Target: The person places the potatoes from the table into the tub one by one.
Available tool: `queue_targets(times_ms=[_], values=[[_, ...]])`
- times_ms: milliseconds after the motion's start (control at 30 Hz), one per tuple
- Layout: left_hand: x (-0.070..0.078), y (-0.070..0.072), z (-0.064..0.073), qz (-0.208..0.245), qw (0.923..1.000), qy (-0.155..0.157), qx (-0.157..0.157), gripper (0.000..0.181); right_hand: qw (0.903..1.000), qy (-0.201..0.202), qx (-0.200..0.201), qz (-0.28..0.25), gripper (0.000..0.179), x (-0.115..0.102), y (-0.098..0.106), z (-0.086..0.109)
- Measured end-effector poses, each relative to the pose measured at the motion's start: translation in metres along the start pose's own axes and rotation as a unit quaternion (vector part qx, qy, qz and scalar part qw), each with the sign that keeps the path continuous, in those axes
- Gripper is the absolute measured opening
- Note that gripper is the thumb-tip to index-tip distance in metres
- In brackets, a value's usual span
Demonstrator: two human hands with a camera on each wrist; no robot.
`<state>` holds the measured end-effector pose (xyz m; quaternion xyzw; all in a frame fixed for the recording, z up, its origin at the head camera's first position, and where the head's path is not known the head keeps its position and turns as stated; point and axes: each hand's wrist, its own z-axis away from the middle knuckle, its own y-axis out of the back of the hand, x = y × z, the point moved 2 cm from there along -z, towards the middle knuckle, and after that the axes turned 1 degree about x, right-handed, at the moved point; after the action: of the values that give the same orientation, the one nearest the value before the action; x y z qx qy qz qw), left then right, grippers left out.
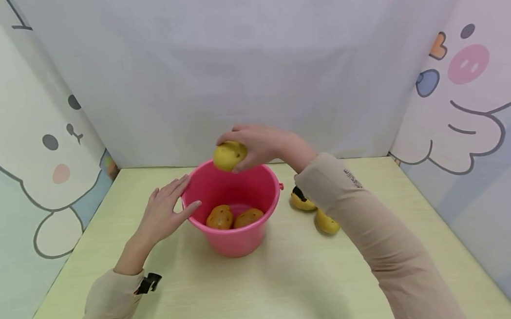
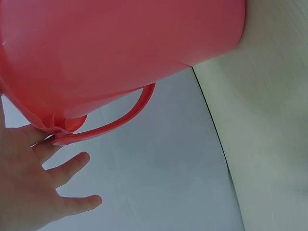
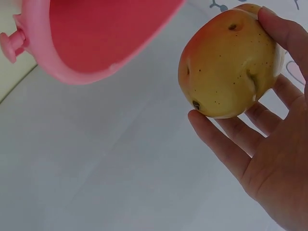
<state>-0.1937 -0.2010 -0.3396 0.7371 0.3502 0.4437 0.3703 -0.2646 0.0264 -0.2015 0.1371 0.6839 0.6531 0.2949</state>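
At the bottom edge of the frame, 2 beige fabric sleeves extend inward: the left sleeve (image 1: 110, 297) at lower left, the right sleeve (image 1: 383, 239) at lower right. A small black strap (image 1: 148, 283) sits at the left cuff. Beneath them lies a pale yellow wood-grain table (image 1: 229, 297).

At centre left, the left hand (image 1: 165, 211) has its fingers extended and spread, touching the outside of the rim of a round pink plastic bucket (image 1: 236, 241); its thumb extends over the rim. The left wrist view shows the bucket's curved pink handle (image 2: 120, 120).

The bucket stands upright at frame centre and contains 2 glossy brownish-yellow potatoes: a left potato (image 1: 219, 219) and a right potato (image 1: 248, 217), side by side. Right of centre, partly behind the right sleeve, 2 yellow potatoes rest on the table: a nearer potato (image 1: 327, 222) and a farther potato (image 1: 302, 204).

Above the bucket, the right hand (image 1: 259, 147) pinches 1 rounded, dark-spotted yellow potato (image 1: 228, 157) between thumb and fingertips, the fingers parted by its width. This potato is clear of the bucket.

A greyish-white fabric backdrop (image 1: 242, 82) fills the upper centre.
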Motion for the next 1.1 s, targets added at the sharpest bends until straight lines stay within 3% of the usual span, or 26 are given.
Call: queue_targets(times_ms=[1100], values=[[0.0,-0.001,0.0,0.003,1.0,0.005,-0.005,0.071,0.9921,-0.1,-0.071,-0.027,0.065,0.001,-0.038,-0.04]])
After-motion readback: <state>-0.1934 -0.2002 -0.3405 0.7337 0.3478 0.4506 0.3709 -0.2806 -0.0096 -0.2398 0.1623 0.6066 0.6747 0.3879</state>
